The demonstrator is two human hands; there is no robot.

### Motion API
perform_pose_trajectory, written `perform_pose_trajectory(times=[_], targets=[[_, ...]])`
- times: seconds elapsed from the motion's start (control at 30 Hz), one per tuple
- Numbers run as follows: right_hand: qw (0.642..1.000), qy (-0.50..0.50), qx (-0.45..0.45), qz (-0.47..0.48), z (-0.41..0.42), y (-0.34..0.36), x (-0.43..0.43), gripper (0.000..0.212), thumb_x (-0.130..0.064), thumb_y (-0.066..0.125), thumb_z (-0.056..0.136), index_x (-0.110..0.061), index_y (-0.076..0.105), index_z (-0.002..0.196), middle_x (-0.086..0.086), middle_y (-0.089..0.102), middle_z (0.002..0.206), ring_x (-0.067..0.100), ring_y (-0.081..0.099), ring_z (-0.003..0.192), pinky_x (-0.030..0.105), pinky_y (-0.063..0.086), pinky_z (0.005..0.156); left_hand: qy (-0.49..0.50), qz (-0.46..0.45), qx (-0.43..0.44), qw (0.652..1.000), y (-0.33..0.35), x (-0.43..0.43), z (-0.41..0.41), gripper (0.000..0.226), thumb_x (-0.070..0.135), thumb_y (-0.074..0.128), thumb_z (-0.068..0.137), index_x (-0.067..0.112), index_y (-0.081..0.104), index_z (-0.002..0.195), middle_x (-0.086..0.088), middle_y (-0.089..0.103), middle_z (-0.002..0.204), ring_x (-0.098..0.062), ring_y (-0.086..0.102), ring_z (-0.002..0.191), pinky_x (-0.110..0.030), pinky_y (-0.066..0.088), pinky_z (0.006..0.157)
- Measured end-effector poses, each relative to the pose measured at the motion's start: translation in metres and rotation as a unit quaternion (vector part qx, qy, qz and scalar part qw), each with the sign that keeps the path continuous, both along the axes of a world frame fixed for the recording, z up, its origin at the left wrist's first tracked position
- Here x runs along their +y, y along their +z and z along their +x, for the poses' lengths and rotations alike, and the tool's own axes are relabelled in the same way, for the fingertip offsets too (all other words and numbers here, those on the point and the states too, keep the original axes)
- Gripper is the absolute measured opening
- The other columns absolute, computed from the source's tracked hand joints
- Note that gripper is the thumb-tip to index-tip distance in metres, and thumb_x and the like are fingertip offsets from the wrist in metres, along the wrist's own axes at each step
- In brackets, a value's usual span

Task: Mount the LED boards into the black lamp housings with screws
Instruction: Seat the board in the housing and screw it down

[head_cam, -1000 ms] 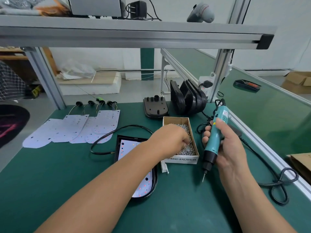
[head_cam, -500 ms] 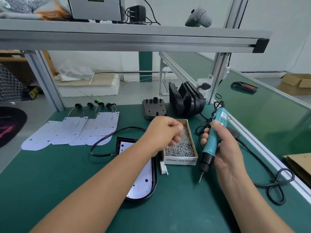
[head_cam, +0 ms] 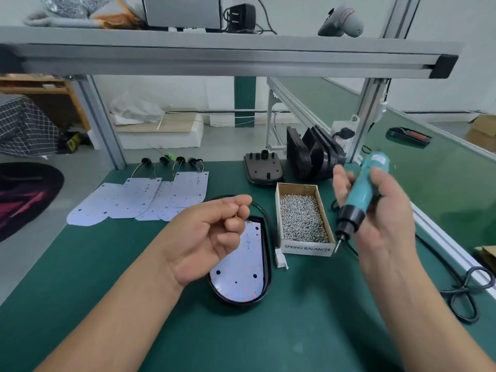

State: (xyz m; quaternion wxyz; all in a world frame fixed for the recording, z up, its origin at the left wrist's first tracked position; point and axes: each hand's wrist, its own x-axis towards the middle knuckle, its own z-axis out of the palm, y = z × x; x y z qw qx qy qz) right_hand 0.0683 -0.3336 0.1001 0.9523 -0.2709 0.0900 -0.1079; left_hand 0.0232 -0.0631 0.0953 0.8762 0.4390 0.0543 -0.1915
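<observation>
Table (head_cam: 80,304): dark green mat. Screwdriver (head_cam: 359,194): teal body, black collar. Its cord (head_cam: 456,292) is black. Box (head_cam: 307,248): brown cardboard, white front label, black lettering. Screws (head_cam: 302,218) silver. Housing (head_cam: 267,264) glossy black. Board (head_cam: 241,275) inside it is white, with scattered red-pink dots and black holes. Spare boards (head_cam: 188,189) white with small dark holes. Stack of housings (head_cam: 308,159) black. Frame (head_cam: 214,60) silver-grey, black end cap (head_cam: 442,67). Cloth (head_cam: 24,127) far left: black with a white check. Pillar (head_cam: 244,100) behind: green.
</observation>
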Motion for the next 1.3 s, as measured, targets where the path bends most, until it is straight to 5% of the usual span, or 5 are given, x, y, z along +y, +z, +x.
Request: perform_pose_trajectory(times=[0.17,0.3,0.4,0.57,1.3], targets=[[0.999,0.021,-0.022,0.038,0.008,0.013,0.045,0.039,-0.013,0.067,0.099,0.0,0.053,0.134,0.017,0.07,0.102,0.019,0.063,0.072,0.026,0.055,0.06,0.008,0.02,-0.031,0.999,-0.008,0.01,-0.009,0.023,0.003,0.065,0.084,0.005,0.081,0.1,-0.008,0.066,0.085,-0.009,0.049,0.057,-0.016,0.03,0.043],[0.995,0.014,-0.012,0.098,0.011,-0.002,0.076,0.02,-0.004,0.068,0.098,-0.002,0.059,0.116,0.016,0.066,0.096,0.022,0.065,0.073,0.033,0.059,0.07,0.001,0.061,-0.047,0.997,-0.017,0.011,-0.013,0.021,0.006,0.066,0.089,0.005,0.066,0.11,-0.01,0.067,0.085,-0.009,0.048,0.056,-0.017,0.031,0.043],[0.992,0.004,-0.035,0.119,0.011,-0.009,0.076,0.018,-0.005,0.068,0.098,-0.002,0.06,0.114,0.017,0.068,0.093,0.025,0.071,0.078,0.044,0.063,0.084,-0.019,0.063,-0.049,0.997,-0.022,0.013,-0.017,0.014,0.012,0.068,0.09,0.008,0.075,0.102,-0.009,0.067,0.087,-0.009,0.05,0.058,-0.017,0.035,0.044],[0.993,0.015,-0.051,0.11,0.005,-0.011,0.067,0.016,-0.006,0.065,0.098,-0.007,0.055,0.111,0.013,0.063,0.09,0.015,0.056,0.063,0.028,0.055,0.064,-0.032,0.03,-0.026,0.999,-0.022,0.012,-0.022,0.018,0.009,0.069,0.089,0.01,0.084,0.099,-0.01,0.07,0.092,-0.01,0.061,0.066,-0.018,0.048,0.051],[0.993,0.011,-0.11,0.049,-0.003,-0.01,0.081,0.008,-0.01,0.063,0.103,-0.009,0.056,0.107,0.005,0.059,0.085,0.014,0.054,0.066,0.031,0.055,0.071,0.017,0.111,-0.061,0.992,-0.023,-0.006,-0.034,0.017,0.008,0.077,0.079,0.007,0.078,0.096,-0.017,0.076,0.093,-0.014,0.064,0.065,-0.02,0.05,0.051]])
